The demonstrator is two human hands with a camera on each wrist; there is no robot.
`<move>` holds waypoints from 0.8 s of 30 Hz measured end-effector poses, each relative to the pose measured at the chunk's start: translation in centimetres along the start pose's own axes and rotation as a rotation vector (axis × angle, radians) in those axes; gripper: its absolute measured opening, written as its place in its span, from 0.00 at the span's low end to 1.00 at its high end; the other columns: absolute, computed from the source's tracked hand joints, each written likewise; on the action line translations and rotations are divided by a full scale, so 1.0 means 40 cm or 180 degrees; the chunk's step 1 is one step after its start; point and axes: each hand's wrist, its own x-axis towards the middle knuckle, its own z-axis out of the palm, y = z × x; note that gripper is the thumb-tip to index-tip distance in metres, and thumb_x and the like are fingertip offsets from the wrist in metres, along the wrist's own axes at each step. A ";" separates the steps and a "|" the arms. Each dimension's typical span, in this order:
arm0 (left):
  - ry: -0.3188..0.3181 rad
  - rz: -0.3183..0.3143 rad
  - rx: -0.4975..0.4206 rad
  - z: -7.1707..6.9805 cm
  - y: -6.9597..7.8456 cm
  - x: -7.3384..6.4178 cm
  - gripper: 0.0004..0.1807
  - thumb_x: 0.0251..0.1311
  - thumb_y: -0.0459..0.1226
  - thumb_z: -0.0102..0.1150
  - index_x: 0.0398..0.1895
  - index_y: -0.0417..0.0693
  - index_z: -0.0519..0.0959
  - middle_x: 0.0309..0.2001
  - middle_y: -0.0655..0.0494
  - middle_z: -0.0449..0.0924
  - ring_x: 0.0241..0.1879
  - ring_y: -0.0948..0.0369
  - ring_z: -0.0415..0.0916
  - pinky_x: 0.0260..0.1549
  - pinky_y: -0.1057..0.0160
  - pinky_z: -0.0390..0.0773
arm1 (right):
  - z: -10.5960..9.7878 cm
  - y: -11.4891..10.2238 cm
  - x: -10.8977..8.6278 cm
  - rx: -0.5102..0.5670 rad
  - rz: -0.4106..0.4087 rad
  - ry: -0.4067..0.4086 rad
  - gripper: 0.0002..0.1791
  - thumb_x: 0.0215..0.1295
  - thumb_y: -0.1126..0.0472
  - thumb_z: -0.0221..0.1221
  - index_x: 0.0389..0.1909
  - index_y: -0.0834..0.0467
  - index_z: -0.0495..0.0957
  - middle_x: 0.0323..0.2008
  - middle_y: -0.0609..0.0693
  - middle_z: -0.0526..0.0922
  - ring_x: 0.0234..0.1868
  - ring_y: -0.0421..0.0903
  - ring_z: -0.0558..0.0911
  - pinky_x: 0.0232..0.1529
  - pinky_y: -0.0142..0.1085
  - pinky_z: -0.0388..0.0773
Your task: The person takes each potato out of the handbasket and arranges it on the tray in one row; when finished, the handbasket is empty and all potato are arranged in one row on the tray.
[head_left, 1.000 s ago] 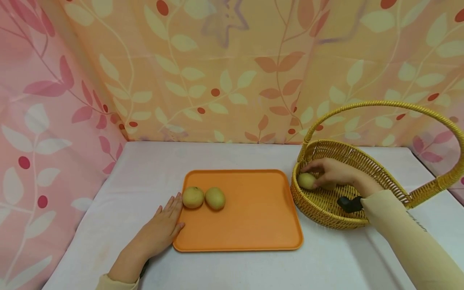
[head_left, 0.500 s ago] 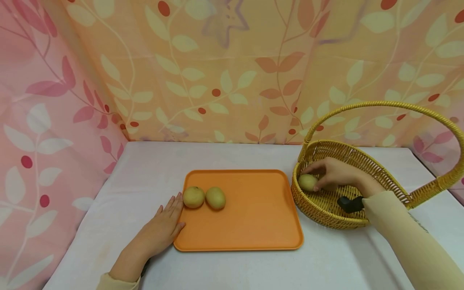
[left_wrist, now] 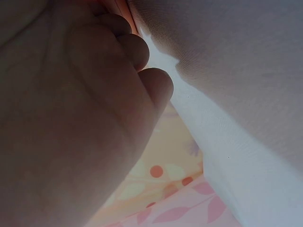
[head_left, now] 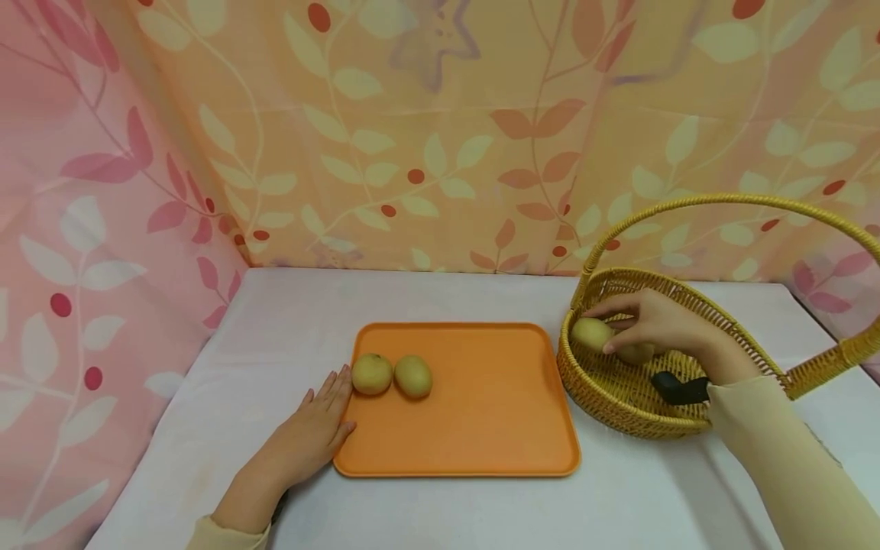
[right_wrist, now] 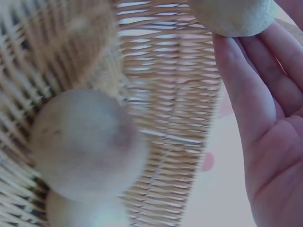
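Observation:
My right hand (head_left: 660, 325) reaches into the wicker basket (head_left: 629, 420) and pinches a yellow-brown potato (head_left: 591, 334) between thumb and fingers near the left wall. In the right wrist view that potato (right_wrist: 234, 16) shows at the top, its skin speckled. Another potato (head_left: 635, 353) lies below the hand, partly hidden; the right wrist view shows two potatoes there, a near one (right_wrist: 87, 146) and one (right_wrist: 85, 213) behind it. My left hand (head_left: 305, 439) lies flat, fingers straight, along the left edge of the orange tray (head_left: 481, 428). Two potatoes, one rounder (head_left: 372, 374) and one oval (head_left: 413, 376), sit side by side on the tray.
The basket's tall arched handle (head_left: 729, 200) rises over the right forearm. A white cloth (head_left: 440, 512) covers the table. Floral curtains (head_left: 426, 153) stand behind and at the left. A black device (head_left: 677, 389) sits at the right wrist.
The right hand has lifted slightly with the potato, uncovering more of the one below. The left hand still rests at the tray's edge. The head view has shifted a little.

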 end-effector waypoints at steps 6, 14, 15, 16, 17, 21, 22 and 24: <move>-0.0027 0.0011 0.0001 0.000 -0.001 0.000 0.36 0.67 0.39 0.52 0.70 0.28 0.51 0.71 0.37 0.49 0.70 0.43 0.47 0.62 0.38 0.53 | -0.007 -0.046 -0.030 0.0047 -0.0157 0.0373 0.28 0.44 0.59 0.74 0.51 0.56 0.81 0.45 0.45 0.83 0.37 0.39 0.79 0.35 0.28 0.75; -0.0031 -0.0011 -0.0003 -0.006 0.004 0.000 0.36 0.66 0.39 0.52 0.70 0.27 0.50 0.71 0.37 0.50 0.70 0.43 0.47 0.62 0.38 0.53 | 0.004 -0.087 -0.054 0.0486 -0.0466 0.0709 0.28 0.46 0.70 0.71 0.53 0.61 0.79 0.50 0.45 0.80 0.49 0.35 0.78 0.44 0.24 0.75; -0.0035 -0.0012 -0.0005 -0.005 0.004 0.000 0.36 0.66 0.39 0.52 0.70 0.27 0.50 0.71 0.37 0.50 0.70 0.43 0.47 0.62 0.38 0.53 | 0.006 -0.092 -0.056 0.0555 -0.0551 0.0712 0.28 0.46 0.72 0.70 0.53 0.62 0.78 0.50 0.45 0.80 0.48 0.35 0.79 0.43 0.25 0.76; -0.0036 -0.0014 -0.0007 -0.005 0.003 0.000 0.36 0.66 0.39 0.52 0.70 0.27 0.50 0.71 0.37 0.50 0.70 0.43 0.47 0.62 0.38 0.53 | 0.008 -0.096 -0.059 0.0609 -0.0635 0.0714 0.28 0.46 0.74 0.69 0.53 0.63 0.78 0.50 0.45 0.80 0.48 0.36 0.79 0.43 0.26 0.77; -0.0036 -0.0011 -0.0009 -0.005 0.003 0.000 0.36 0.66 0.39 0.52 0.70 0.27 0.50 0.71 0.37 0.50 0.70 0.43 0.47 0.62 0.38 0.53 | 0.011 -0.101 -0.062 0.0680 -0.0700 0.0698 0.29 0.46 0.75 0.68 0.54 0.63 0.78 0.50 0.46 0.79 0.48 0.36 0.80 0.42 0.26 0.77; -0.0048 0.0000 -0.0015 -0.005 0.002 -0.001 0.37 0.66 0.38 0.52 0.70 0.27 0.50 0.71 0.36 0.49 0.70 0.42 0.47 0.62 0.37 0.53 | 0.024 -0.124 -0.068 0.0828 -0.0842 0.0690 0.29 0.46 0.78 0.68 0.53 0.64 0.77 0.51 0.50 0.79 0.46 0.39 0.82 0.40 0.28 0.79; -0.0049 0.0005 -0.0017 -0.005 0.002 -0.001 0.37 0.66 0.38 0.52 0.70 0.27 0.50 0.71 0.36 0.49 0.70 0.42 0.47 0.61 0.37 0.53 | 0.028 -0.129 -0.068 0.0829 -0.0859 0.0692 0.29 0.45 0.77 0.68 0.53 0.63 0.78 0.51 0.51 0.79 0.45 0.40 0.82 0.40 0.28 0.79; -0.0056 0.0010 -0.0015 -0.005 0.002 -0.002 0.37 0.66 0.38 0.52 0.70 0.27 0.50 0.71 0.36 0.49 0.70 0.42 0.47 0.61 0.37 0.53 | 0.037 -0.141 -0.067 0.0847 -0.0911 0.0711 0.28 0.45 0.76 0.69 0.52 0.64 0.78 0.50 0.53 0.79 0.45 0.41 0.82 0.40 0.29 0.79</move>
